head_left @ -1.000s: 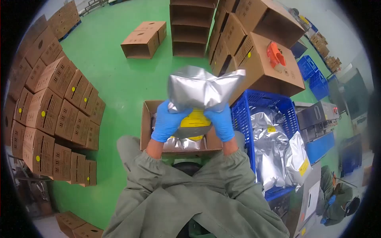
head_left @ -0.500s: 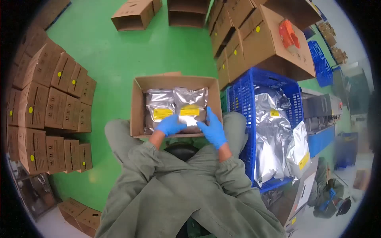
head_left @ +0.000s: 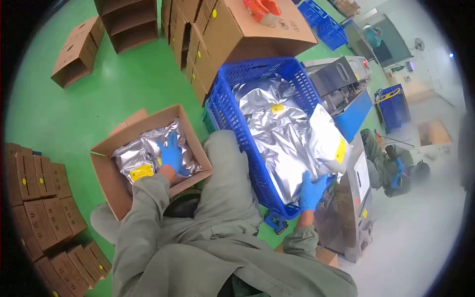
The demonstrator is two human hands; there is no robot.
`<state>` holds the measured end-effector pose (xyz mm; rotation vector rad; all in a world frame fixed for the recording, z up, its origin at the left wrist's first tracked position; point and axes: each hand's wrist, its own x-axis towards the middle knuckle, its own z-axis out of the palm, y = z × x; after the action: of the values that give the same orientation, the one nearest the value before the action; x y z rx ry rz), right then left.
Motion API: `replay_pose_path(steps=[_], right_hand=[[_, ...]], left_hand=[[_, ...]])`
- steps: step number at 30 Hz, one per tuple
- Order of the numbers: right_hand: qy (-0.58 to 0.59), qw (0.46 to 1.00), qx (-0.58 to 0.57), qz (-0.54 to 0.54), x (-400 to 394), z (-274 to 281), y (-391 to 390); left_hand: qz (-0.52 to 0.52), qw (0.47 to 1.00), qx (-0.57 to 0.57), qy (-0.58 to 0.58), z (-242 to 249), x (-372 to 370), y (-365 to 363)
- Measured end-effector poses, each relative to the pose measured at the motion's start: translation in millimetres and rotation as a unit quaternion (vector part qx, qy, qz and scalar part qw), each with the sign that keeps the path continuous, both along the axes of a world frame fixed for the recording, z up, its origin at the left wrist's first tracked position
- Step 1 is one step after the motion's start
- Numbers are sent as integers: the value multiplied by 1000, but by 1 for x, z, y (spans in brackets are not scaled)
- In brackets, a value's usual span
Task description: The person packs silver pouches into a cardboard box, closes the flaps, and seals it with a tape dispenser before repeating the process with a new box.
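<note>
My left hand (head_left: 171,154), in a blue glove, lies with spread fingers on a silver foil pouch (head_left: 185,152) inside an open cardboard box (head_left: 106,179). Beside it in the box is another silver pouch (head_left: 129,156) with a yellow label (head_left: 142,172). To the right, my right hand (head_left: 312,192), also gloved, reaches over the near end of a blue plastic crate (head_left: 231,115). Its fingers are apart and touch the silver pouches (head_left: 277,148) heaped there. A pouch with a yellow label (head_left: 326,141) leans over the crate's right rim, just above that hand.
Stacked cartons (head_left: 47,213) stand at the left, and more cartons (head_left: 267,29) rise behind the crate with an orange tape dispenser (head_left: 262,9) on top. A metal machine (head_left: 336,81) stands beyond the crate. Another person (head_left: 391,161) is at the far right.
The view has turned to the right. My right hand has left the box and moved to the pouches in the crate. My left hand has stayed in the box, now with its fingers spread.
</note>
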<state>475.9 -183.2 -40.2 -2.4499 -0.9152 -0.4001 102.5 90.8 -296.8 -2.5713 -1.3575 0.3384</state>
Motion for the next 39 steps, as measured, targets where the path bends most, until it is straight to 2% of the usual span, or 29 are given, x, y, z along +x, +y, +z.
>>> replay_pose_path(steps=[1,2,3,4,5,6,7,9,10,11,13,14,15,17,18,19,20,21,22,23,24,26,29,31,34,35,36,37,39], right_hand=[[-60,995,66,-42,-4,-10,-9],[7,994,48,-102,-10,-2,-9],[10,994,52,-97,-18,5,-12],[175,966,186,-51,-25,10,-12],[248,936,246,-28,-22,3,-13],[319,896,310,-11,-18,-6,-14],[383,847,369,-3,-15,-13,-15],[620,679,393,-23,-16,-16,-15],[566,733,377,-13,-44,21,4],[569,731,376,-7,-53,39,20],[468,799,355,124,-69,64,47],[381,867,275,168,-89,86,62],[282,915,193,215,-112,109,77],[116,920,47,372,-152,136,91],[122,868,14,482,-169,146,100],[126,801,-19,585,-182,154,107],[126,792,-14,597,-192,159,112],[101,715,-59,689,-202,163,117],[69,624,-102,771,-211,169,120],[62,609,-99,784,-219,189,120],[8,694,8,720,-228,216,117],[-34,754,123,644,-243,227,127],[158,754,-115,627,-287,191,182],[-167,795,55,581,-335,137,203],[-117,762,-33,636,-335,133,224],[-105,739,-94,658,-330,135,211],[-34,757,-54,650,-322,148,204],[-36,756,-46,652,-317,150,212],[73,770,233,590,-302,145,215]], left_hand=[[25,994,-103,14,57,2,-9],[59,977,-202,28,121,6,-18],[65,978,-198,29,105,0,-24],[56,983,-176,-14,76,-7,-24],[45,986,-148,-58,105,-6,-16],[39,969,-238,-53,134,-13,-19],[41,970,-234,-51,125,-19,-15],[65,885,-304,-347,96,-40,-12],[77,879,-262,-392,117,-38,-16],[82,879,-257,-393,142,-35,-21],[162,671,-398,-605,191,-31,-34],[138,615,-449,-633,207,-29,-40],[139,618,-444,-634,230,-24,-47],[67,439,-591,-673,272,-13,-59],[68,445,-582,-677,269,-11,-55],[72,265,-606,-747,258,-10,-47],[69,73,-604,-790,276,-10,-45],[98,81,-508,-852,294,-8,-52],[40,30,-509,-859,280,-21,-46],[-22,-20,-506,-862,274,-32,-41],[-28,-15,-488,-872,265,-41,-41],[42,15,-387,-921,266,-59,-50],[97,-30,-411,-906,266,-79,-61],[141,87,-301,-939,280,-81,-69],[189,228,-215,-931,267,-103,-59],[181,109,-313,-926,290,-98,-82],[153,-5,-398,-904,308,-99,-84],[148,2,-394,-907,311,-104,-76],[118,-12,-326,-938,300,-107,-78]])
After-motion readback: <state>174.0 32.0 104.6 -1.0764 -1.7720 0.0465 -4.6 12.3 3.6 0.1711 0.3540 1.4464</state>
